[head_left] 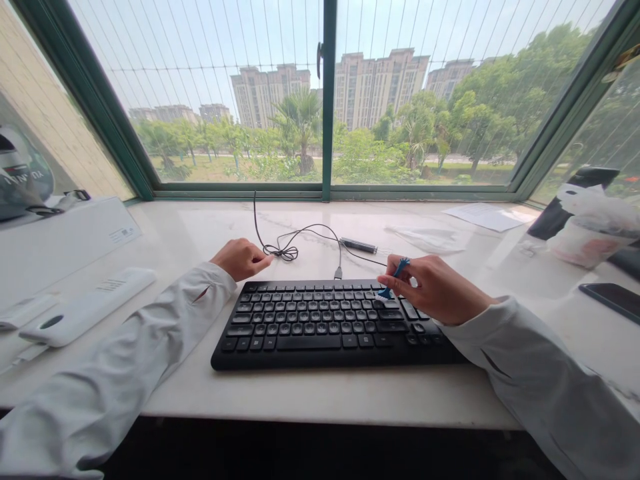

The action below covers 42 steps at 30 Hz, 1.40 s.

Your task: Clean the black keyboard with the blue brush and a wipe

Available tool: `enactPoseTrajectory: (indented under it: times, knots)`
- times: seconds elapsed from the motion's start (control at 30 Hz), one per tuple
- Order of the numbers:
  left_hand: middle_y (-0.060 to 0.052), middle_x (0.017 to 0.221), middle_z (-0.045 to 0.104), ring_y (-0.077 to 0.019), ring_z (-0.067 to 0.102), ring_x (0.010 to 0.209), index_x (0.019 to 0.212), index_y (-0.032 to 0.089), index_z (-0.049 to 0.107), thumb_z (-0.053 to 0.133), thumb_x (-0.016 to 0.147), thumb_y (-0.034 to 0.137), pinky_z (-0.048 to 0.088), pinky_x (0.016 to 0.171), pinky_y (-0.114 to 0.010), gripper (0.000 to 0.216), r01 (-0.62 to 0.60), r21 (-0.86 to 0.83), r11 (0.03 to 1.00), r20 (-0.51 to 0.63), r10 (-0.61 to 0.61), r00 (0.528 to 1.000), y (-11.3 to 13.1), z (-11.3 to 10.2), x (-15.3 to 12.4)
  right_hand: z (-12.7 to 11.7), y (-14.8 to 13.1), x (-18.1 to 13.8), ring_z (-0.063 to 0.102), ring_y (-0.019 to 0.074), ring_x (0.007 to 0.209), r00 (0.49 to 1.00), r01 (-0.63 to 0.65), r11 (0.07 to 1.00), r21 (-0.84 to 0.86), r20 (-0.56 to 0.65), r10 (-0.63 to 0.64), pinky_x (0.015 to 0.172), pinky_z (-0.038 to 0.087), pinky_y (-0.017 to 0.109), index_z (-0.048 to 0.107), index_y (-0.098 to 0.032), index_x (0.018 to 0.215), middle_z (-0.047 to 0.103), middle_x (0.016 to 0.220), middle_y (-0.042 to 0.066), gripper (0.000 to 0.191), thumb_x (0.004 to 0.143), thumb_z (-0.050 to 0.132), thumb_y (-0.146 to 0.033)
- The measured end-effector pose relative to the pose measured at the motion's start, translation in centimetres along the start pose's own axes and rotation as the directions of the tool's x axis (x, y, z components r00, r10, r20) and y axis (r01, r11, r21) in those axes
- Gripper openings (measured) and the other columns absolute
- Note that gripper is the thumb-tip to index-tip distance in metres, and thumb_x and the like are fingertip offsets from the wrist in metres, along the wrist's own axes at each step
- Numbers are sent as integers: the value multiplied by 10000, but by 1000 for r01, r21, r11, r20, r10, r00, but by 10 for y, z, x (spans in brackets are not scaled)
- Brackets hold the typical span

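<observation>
Key-brushing seems in hand: the right hand (429, 285) tightly pinches a small blue brush (400, 268) over the keyboard (309, 343) on the counter (340, 398); the left hand (239, 259) curls by the coiled cable (286, 254), grip unclear; the next stroke likely needs light pressure

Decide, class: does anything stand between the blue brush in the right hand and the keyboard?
Nothing visible does. The right hand holds the blue brush with its pale tip down toward the upper right of the keyboard. The black cable loops beyond its far edge, not across it.
</observation>
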<state>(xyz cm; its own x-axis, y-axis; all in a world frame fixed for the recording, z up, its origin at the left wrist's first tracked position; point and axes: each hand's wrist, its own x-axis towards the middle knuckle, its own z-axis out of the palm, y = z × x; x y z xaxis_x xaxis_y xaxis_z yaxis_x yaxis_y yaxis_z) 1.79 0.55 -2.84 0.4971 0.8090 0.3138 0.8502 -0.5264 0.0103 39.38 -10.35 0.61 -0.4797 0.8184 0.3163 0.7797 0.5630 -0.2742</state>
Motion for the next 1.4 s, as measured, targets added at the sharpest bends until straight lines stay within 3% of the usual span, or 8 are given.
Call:
enactPoseTrajectory:
  times: [0.37, 0.5, 0.67, 1.07, 1.17, 1.4]
  knots:
    - [40, 438, 307, -101, 182, 490, 419, 173, 568, 427, 866, 470, 190, 543, -272, 555, 1, 16, 1000, 6, -1, 1000, 0, 0, 0, -3, -8, -1, 549, 143, 497, 993, -87, 996, 38, 86, 83, 555, 345, 259, 416, -236, 750, 628, 521, -31, 265, 949, 426, -411]
    - [39, 437, 301, -102, 173, 491, 414, 173, 569, 431, 862, 467, 182, 539, -272, 554, -4, 12, 1000, 7, 4, 1000, 0, 0, 0, -6, -3, 0, 538, 135, 500, 989, -25, 999, 49, 144, 18, 556, 354, 256, 480, -222, 750, 625, 545, -15, 343, 958, 424, -490]
    - [41, 436, 290, -100, 170, 487, 410, 174, 567, 434, 862, 466, 178, 535, -269, 555, -7, 3, 1000, 7, 7, 1000, 0, -1, 0, -13, 8, -1, 472, 122, 505, 985, 120, 993, 4, 127, -120, 543, 333, 250, 522, -209, 754, 553, 564, -20, 395, 960, 426, -531]
    - [42, 431, 286, -98, 162, 485, 401, 175, 558, 457, 857, 463, 180, 527, -270, 548, -13, 13, 1000, -17, 13, 1000, -1, 1, 0, -26, 20, -4, 428, 110, 486, 974, 112, 992, -59, 204, -98, 520, 306, 246, 529, -207, 741, 489, 530, -38, 408, 953, 419, -538]
    - [40, 430, 295, -99, 167, 487, 397, 175, 552, 454, 855, 468, 184, 530, -270, 552, -7, 6, 1000, -11, 7, 1000, -1, 1, 0, -28, 17, -4, 482, 116, 485, 986, 44, 999, -19, 165, -40, 525, 335, 249, 537, -208, 749, 558, 532, -27, 391, 943, 431, -531]
    - [34, 419, 313, -103, 184, 479, 386, 184, 529, 437, 854, 488, 184, 542, -281, 567, 3, 5, 1000, -12, -3, 1000, -1, 1, 1, -31, 13, -2, 622, 152, 538, 984, -169, 984, 52, -52, 171, 568, 413, 264, 581, -191, 749, 691, 590, 23, 322, 911, 511, -461]
